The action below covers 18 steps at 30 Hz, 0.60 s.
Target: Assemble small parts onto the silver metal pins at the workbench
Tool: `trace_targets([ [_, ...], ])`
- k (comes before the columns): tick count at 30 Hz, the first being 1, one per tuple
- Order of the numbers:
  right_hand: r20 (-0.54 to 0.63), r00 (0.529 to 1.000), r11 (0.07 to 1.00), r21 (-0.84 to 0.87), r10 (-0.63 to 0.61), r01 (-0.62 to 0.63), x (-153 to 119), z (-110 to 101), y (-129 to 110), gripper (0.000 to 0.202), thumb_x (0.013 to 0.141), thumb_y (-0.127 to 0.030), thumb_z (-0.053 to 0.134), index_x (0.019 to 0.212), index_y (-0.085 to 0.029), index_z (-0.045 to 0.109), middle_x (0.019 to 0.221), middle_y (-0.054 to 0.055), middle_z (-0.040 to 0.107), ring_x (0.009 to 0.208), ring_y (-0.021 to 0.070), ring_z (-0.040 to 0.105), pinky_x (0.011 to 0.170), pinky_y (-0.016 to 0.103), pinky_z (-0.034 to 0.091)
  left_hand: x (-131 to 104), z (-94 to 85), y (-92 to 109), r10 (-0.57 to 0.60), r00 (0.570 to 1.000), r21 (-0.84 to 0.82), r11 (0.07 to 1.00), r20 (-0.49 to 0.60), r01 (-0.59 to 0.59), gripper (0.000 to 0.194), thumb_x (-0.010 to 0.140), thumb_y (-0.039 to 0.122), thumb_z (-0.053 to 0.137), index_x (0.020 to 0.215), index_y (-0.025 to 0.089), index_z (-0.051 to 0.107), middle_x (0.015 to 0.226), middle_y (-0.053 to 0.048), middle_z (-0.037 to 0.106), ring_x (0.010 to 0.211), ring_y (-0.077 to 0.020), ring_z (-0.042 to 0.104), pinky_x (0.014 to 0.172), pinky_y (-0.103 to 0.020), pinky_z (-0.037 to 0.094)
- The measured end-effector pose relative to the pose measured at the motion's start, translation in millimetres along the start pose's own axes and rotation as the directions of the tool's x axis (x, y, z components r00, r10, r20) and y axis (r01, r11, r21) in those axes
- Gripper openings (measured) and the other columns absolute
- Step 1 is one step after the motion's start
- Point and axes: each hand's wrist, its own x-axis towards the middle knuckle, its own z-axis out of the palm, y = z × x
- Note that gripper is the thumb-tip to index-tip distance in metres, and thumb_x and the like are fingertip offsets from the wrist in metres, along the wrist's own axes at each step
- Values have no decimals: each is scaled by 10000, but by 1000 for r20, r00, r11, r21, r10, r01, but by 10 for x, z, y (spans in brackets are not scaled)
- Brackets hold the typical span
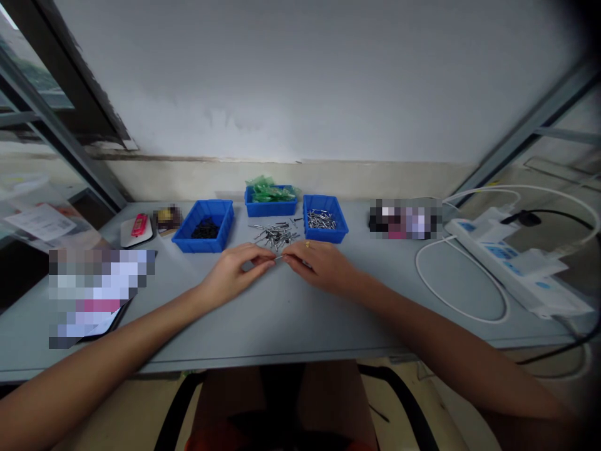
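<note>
My left hand (237,270) and my right hand (317,263) meet above the middle of the desk, thumbs and forefingers pinched. Between the fingertips shows a short length of thin metal pin (278,257); its ends are hidden by my fingers. Just beyond them lies a loose pile of metal pins (276,235), some with dark ends. The blue bin on the left (224,233) contains small black parts (205,229). To the right, another blue bin (334,237) holds many silver pins (321,219).
Behind the pile, a third blue bin (271,209) is filled with green plastic bags (265,190). A white power strip (521,266) with cables occupies the right side. On the left are a pink device (139,225) and a clear plastic container (37,210). A wall closes off the back.
</note>
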Motion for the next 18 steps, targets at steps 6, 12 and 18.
trace_targets([
  [6,-63,996,998,25,58,-57,-11,-50,36,292,974,-326,356,967,-171,603,832,46,668,731,134,578,673,254,391,17,-6,-46,-37,999,45,998,-7,37,208,891,326,563,884,158,686,812,-41,700,700,-128,627,637,-225,496],
  [12,-28,997,997,10,76,-76,-7,-63,53,298,977,-327,350,953,-169,601,842,47,666,743,136,576,684,259,383,38,-32,-37,-23,1000,26,999,-18,23,209,912,298,530,863,149,670,797,-40,690,711,-126,621,639,-225,481],
  [18,44,998,997,-63,46,-44,-10,-9,78,305,976,-309,350,925,-169,616,827,47,662,774,142,585,689,262,385,27,-50,0,-50,998,21,999,-27,50,206,909,296,528,851,151,662,789,-39,681,719,-126,615,602,-209,486],
])
